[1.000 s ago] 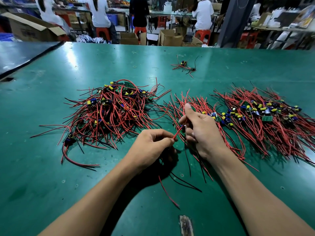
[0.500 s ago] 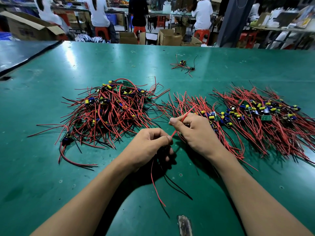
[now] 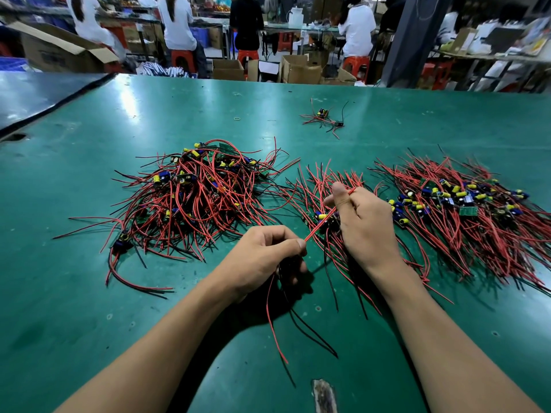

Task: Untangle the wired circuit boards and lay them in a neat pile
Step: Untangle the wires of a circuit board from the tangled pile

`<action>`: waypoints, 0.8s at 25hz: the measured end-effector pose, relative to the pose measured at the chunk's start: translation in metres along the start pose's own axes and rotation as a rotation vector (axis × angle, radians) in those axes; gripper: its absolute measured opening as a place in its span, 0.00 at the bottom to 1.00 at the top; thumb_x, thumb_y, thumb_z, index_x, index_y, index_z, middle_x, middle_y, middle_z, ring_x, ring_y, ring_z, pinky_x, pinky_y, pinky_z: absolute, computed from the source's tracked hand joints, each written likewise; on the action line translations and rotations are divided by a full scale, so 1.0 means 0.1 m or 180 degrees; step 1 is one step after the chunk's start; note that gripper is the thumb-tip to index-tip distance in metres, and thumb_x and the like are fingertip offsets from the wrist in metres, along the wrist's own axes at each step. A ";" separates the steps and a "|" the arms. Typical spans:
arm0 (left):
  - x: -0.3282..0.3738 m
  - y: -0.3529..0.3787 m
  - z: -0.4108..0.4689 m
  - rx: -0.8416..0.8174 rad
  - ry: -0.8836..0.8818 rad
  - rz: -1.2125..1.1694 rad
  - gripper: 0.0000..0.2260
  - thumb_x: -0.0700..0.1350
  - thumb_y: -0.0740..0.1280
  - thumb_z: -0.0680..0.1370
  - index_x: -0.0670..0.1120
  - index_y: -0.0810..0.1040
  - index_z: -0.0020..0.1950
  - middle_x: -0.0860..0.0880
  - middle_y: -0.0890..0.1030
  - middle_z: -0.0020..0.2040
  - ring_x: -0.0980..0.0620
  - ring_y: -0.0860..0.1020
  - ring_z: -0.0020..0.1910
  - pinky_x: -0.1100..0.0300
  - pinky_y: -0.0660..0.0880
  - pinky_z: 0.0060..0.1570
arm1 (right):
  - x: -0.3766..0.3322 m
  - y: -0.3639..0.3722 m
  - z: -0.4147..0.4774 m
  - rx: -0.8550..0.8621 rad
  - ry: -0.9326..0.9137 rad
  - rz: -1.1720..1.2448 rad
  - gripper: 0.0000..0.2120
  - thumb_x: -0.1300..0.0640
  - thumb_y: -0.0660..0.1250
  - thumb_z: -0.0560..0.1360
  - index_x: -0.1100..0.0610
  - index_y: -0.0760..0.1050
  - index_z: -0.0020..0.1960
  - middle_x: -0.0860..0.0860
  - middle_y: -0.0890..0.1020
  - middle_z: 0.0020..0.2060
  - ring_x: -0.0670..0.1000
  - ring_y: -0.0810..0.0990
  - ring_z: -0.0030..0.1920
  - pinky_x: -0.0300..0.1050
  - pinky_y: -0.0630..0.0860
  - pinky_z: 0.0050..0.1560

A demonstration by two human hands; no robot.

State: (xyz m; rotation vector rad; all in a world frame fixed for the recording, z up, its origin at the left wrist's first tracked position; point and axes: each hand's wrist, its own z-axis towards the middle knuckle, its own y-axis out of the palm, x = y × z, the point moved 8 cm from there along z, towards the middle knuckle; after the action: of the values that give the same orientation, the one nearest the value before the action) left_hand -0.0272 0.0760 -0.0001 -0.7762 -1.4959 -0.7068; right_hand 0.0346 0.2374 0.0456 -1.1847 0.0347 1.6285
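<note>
Near the centre of the frame, a thin red wire is held taut on a diagonal, its long axis running from lower left to upper right. It is pinched low by the curled left hand and high by the right hand. Slack red and black leads are trailed from the left fist toward the bottom edge. A tangled heap of glossy wires and yellow cylindrical capacitors is spread centre left; a fanned pile is laid at right on the smooth green table.
</note>
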 end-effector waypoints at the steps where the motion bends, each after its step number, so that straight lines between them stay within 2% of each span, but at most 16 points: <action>1: 0.00 0.00 -0.01 0.0001 -0.0007 -0.0001 0.08 0.39 0.66 0.79 0.40 0.77 0.40 0.41 0.82 0.33 0.46 0.76 0.28 0.59 0.74 0.32 | 0.01 0.01 -0.01 -0.0017 0.0082 0.0060 0.24 0.44 0.58 0.83 0.57 0.84 0.41 0.43 0.75 0.31 0.40 0.76 0.35 0.34 0.67 0.39; 3: -0.02 -0.02 -0.01 0.0033 -0.0043 -0.0048 0.08 0.39 0.66 0.79 0.40 0.77 0.40 0.41 0.82 0.33 0.46 0.77 0.28 0.59 0.75 0.32 | 0.05 0.02 -0.02 -0.0113 0.0260 0.0175 0.27 0.40 0.56 0.82 0.57 0.83 0.39 0.44 0.77 0.28 0.42 0.76 0.32 0.37 0.69 0.38; 5: -0.05 -0.04 -0.01 0.0098 -0.0083 -0.0143 0.08 0.39 0.66 0.79 0.40 0.77 0.41 0.41 0.82 0.34 0.47 0.78 0.29 0.58 0.76 0.32 | 0.09 0.03 -0.01 -0.0271 0.0386 0.0146 0.34 0.35 0.57 0.80 0.64 0.81 0.38 0.54 0.80 0.30 0.50 0.76 0.33 0.47 0.73 0.40; 6: -0.06 -0.04 0.00 0.0134 -0.0088 -0.0184 0.07 0.40 0.66 0.80 0.40 0.77 0.42 0.41 0.82 0.35 0.47 0.78 0.29 0.58 0.76 0.33 | 0.06 0.03 -0.02 -0.0366 0.0377 0.0124 0.35 0.34 0.58 0.78 0.66 0.81 0.39 0.57 0.81 0.32 0.52 0.76 0.33 0.48 0.73 0.40; 9: -0.07 -0.05 0.01 0.0219 -0.0029 -0.0256 0.07 0.40 0.65 0.80 0.39 0.77 0.44 0.41 0.82 0.35 0.48 0.78 0.28 0.57 0.76 0.34 | -0.09 0.19 -0.13 -0.0866 0.0216 0.0144 0.25 0.38 0.69 0.76 0.59 0.79 0.34 0.50 0.78 0.31 0.45 0.73 0.32 0.41 0.69 0.37; 12: -0.06 -0.05 0.02 0.0228 0.0008 -0.0262 0.07 0.40 0.65 0.80 0.40 0.77 0.43 0.41 0.82 0.35 0.48 0.79 0.28 0.57 0.77 0.32 | -0.17 0.36 -0.19 -0.1201 0.0113 0.0189 0.16 0.47 0.73 0.76 0.48 0.77 0.31 0.45 0.77 0.32 0.40 0.75 0.33 0.32 0.66 0.37; 14: -0.06 -0.05 0.03 0.0192 -0.0003 -0.0110 0.07 0.40 0.66 0.80 0.40 0.77 0.43 0.42 0.83 0.35 0.47 0.79 0.29 0.55 0.76 0.36 | -0.11 0.30 -0.13 -0.1026 0.0246 0.0327 0.11 0.50 0.73 0.76 0.51 0.82 0.36 0.44 0.82 0.36 0.38 0.77 0.37 0.30 0.68 0.40; 16: -0.05 -0.04 0.03 0.0136 -0.0020 -0.0031 0.07 0.41 0.66 0.80 0.40 0.77 0.43 0.42 0.83 0.35 0.47 0.79 0.28 0.56 0.74 0.37 | -0.02 0.19 -0.07 -0.0764 0.0363 0.0297 0.12 0.49 0.72 0.77 0.57 0.85 0.41 0.46 0.83 0.39 0.40 0.79 0.40 0.33 0.71 0.44; 20: 0.00 -0.01 0.00 -0.0003 -0.0017 0.0050 0.07 0.40 0.66 0.80 0.39 0.77 0.43 0.43 0.83 0.34 0.47 0.78 0.28 0.60 0.74 0.33 | 0.08 0.02 -0.01 -0.0185 0.0486 0.0174 0.14 0.49 0.70 0.78 0.58 0.84 0.41 0.48 0.83 0.37 0.47 0.79 0.39 0.43 0.72 0.44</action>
State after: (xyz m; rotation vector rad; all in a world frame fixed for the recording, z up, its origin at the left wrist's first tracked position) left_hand -0.0276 0.0753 -0.0002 -0.7903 -1.4927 -0.6942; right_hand 0.0345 0.2415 0.0388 -1.3615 0.1186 1.5926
